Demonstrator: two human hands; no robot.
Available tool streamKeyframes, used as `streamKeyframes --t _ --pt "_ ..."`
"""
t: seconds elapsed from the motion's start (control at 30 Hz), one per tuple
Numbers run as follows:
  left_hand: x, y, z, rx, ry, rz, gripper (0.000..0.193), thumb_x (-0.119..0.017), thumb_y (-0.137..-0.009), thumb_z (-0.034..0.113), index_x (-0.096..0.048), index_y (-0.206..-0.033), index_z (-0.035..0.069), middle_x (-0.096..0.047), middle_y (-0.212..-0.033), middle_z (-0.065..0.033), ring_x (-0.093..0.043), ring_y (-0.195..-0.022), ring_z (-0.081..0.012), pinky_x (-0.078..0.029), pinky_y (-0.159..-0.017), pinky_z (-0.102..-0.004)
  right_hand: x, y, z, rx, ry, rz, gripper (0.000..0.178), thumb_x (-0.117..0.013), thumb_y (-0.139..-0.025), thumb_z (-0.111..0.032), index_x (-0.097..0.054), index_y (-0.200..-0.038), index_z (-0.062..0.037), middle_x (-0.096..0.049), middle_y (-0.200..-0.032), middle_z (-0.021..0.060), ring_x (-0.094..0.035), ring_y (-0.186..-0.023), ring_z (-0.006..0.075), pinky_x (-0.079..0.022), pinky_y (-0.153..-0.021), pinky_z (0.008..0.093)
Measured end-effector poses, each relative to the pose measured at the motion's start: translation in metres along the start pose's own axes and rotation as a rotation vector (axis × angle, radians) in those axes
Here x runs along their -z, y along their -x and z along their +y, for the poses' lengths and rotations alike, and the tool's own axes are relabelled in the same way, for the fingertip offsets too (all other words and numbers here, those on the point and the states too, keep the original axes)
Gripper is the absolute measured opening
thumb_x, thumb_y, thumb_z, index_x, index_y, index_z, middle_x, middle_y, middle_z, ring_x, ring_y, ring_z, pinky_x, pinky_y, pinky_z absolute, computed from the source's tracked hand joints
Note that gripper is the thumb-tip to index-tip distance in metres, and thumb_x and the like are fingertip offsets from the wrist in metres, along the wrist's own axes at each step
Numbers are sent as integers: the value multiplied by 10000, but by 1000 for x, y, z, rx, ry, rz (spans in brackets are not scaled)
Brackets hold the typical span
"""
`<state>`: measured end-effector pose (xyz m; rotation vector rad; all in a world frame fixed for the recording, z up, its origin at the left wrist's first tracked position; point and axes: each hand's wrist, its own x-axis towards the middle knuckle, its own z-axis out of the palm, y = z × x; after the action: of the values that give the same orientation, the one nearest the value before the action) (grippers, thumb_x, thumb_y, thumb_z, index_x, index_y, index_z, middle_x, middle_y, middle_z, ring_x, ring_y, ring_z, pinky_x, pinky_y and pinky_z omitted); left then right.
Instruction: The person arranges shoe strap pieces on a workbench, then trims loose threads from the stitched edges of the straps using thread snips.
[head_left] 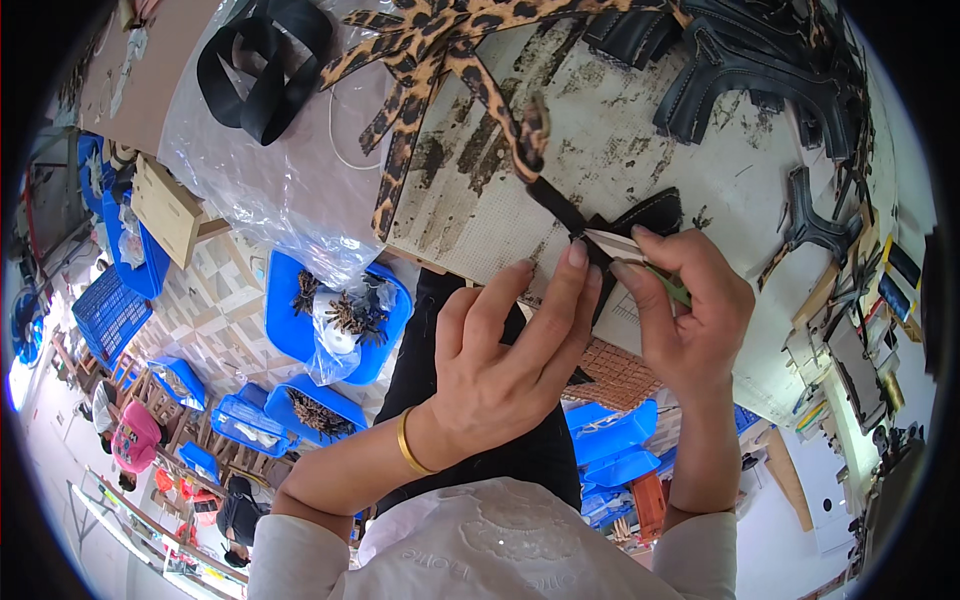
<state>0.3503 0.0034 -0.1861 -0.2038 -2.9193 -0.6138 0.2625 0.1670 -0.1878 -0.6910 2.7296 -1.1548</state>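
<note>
At the table's near edge, the fingertips of my left hand [500,370] press together on a black leather strap piece [650,212], with the thumb out of sight. This piece joins a leopard-print strap [488,98] that runs away across the table. My right hand [695,300] pinches a slim pointed tool [612,243], pale at the tip, with green showing under the fingers; its exact kind is unclear. The tip rests at the black piece, close to my left fingertips.
A coil of black strap [265,85] lies on clear plastic at far left. Black Y-shaped leather pieces [740,90] are heaped at far right, and a smaller one [815,225] lies nearer. Below the table edge stands a blue bin [283,325] with leopard-print pieces. People sit farther back at left.
</note>
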Motion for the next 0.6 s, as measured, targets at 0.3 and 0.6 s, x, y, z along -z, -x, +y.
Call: streamKeyframes --t 0.3,0.6 --pt "-3 6 -1 18 -16 5 291 -683 -826 184 -748 -1100 112 -635 -1333 1 -553 -1080 -241 -405 -868 -344 -1 -4 -1 148 233 56 140 -760 -842 -137 -700 -949 -71 -675 -792 53 -647 -603 225 -465 -509 316" --pt "-3 3 2 24 -15 -1 499 -786 -702 308 -741 -1148 89 -621 -1366 -9 -525 -1086 -253 -396 -916 -362 2 -7 10 103 9 47 227 -788 -806 -123 -722 -1016 -64 -686 -777 45 -639 -613 206 -454 -523 310"
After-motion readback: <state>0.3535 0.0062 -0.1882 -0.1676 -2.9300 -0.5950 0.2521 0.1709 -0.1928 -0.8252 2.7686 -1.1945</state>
